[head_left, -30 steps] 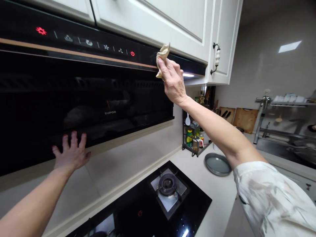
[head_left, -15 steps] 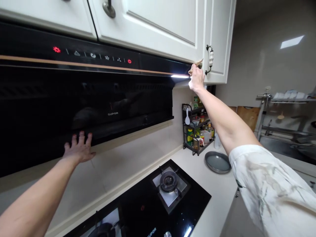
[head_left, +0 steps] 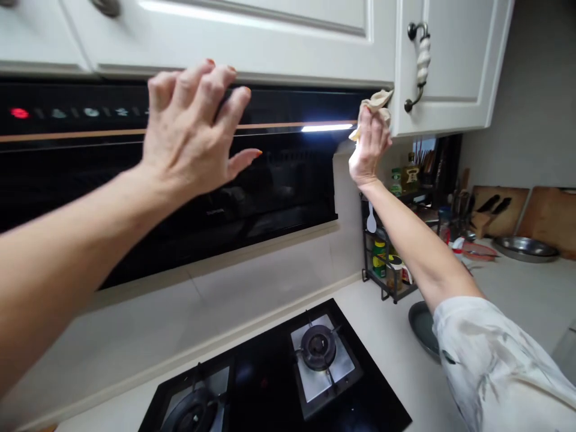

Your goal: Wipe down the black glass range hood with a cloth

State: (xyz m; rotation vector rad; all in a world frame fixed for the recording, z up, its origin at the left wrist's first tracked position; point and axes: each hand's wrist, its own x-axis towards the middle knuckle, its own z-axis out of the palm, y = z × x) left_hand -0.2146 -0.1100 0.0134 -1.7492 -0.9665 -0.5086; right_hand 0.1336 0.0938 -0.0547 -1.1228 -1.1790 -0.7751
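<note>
My right hand presses a crumpled beige cloth to the right end of the black range hood, close under the white cabinet. Its fingers are bent over the cloth. My left hand is raised in front of the hood's upper strip with its fingers spread and nothing in it. The fingertips come up to the lower edge of the cabinet door; whether they touch it I cannot tell. A lit lamp strip shines just left of the cloth, and a red icon glows at the hood's left.
Below lies a black gas stove with two burners. A dark rack with bottles and jars stands in the corner. Beside it are a round pan, partly behind my right arm, a knife block and cutting boards. A cabinet handle juts out at upper right.
My left hand has left the hood's lower panel and risen to the right, up to the cabinet edge. My right hand stays at the hood's right end with the cloth. The view has turned.
</note>
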